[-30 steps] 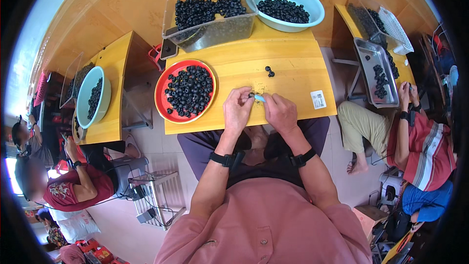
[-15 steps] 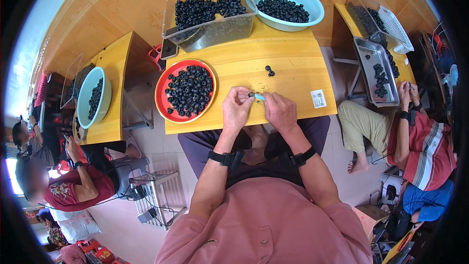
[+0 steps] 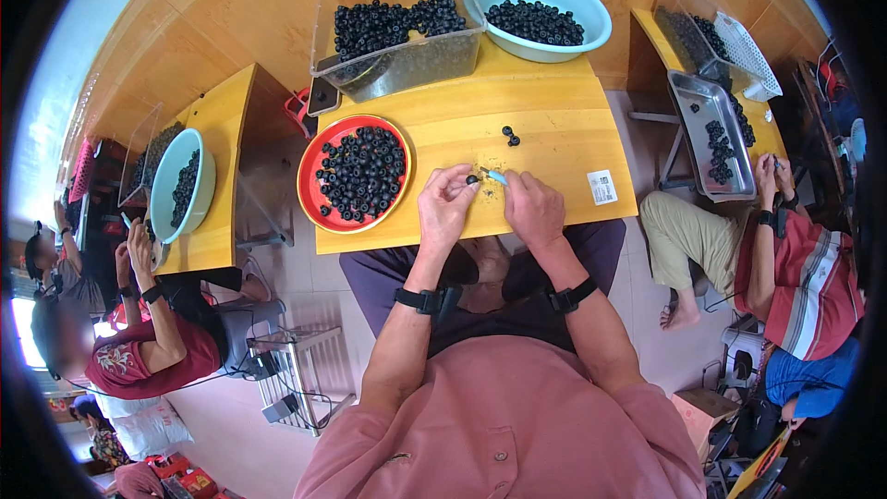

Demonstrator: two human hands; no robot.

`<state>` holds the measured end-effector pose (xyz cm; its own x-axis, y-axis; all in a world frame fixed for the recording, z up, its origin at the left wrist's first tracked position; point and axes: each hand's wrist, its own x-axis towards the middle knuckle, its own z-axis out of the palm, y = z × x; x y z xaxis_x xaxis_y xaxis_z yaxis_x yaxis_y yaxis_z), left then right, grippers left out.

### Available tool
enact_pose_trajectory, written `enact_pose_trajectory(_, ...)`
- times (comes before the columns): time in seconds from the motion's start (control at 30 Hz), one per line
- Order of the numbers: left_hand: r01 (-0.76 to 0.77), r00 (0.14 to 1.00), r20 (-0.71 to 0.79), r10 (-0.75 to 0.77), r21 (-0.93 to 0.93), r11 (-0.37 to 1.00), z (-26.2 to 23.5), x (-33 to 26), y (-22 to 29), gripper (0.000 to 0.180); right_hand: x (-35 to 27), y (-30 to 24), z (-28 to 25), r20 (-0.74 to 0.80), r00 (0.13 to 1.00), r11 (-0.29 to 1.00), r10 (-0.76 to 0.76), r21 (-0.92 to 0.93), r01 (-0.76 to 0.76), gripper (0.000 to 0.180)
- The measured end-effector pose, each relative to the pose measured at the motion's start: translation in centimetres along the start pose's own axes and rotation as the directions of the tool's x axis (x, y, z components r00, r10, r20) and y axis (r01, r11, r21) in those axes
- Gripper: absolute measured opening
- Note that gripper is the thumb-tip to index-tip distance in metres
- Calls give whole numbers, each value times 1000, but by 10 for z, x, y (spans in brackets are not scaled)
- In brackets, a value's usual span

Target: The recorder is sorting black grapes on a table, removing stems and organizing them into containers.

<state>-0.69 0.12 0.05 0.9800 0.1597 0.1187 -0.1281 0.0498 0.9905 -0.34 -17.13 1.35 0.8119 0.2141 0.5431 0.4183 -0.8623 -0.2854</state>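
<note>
Between the thumb and fingers of my left hand is a small round black bead-like piece. My right hand is closed around a slim tool with a light-blue handle. Its thin dark tip points left toward the piece, just apart from it; what kind of tool it is cannot be made out. A red tray with a yellow rim, to the left, holds many black pieces with hollow centres. A few loose pieces lie on the table beyond my hands, and crumbs are scattered around the tool.
At the table's far edge stand a clear plastic bin and a pale-blue basin, both holding black pieces. A white label is on the wooden table at right. People sit at side tables with another blue basin and a metal tray.
The tool's tip has drawn back from the black piece, and my hands are slightly farther apart. At the left table, a co-worker's hands have risen.
</note>
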Motion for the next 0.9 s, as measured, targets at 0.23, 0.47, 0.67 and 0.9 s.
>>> enact_pose_trajectory(0.23, -53, 998, -18, 53, -22, 998, -5, -2, 0, 17, -1, -3, 3, -47, 999, 999, -20, 41, 22, 7)
enact_pose_trajectory(0.47, -296, 874, -190, 447, 522, 800, -48, 2, 27, 14, -3, 1, 2, -12, 1000, 1000, 1, -19, -1, 8)
enact_pose_trajectory(0.67, -361, 848, 68, 526, 801, 478, -56, 46, 88, 30, -1, 2, 3, -43, 999, 1000, -24, -8, 24, 4)
enact_pose_trajectory(0.9, -604, 782, 569, 254, 593, 532, 22, 106, 62, 30, 0, 2, 4, -58, 997, 999, -44, -2, 44, 4)
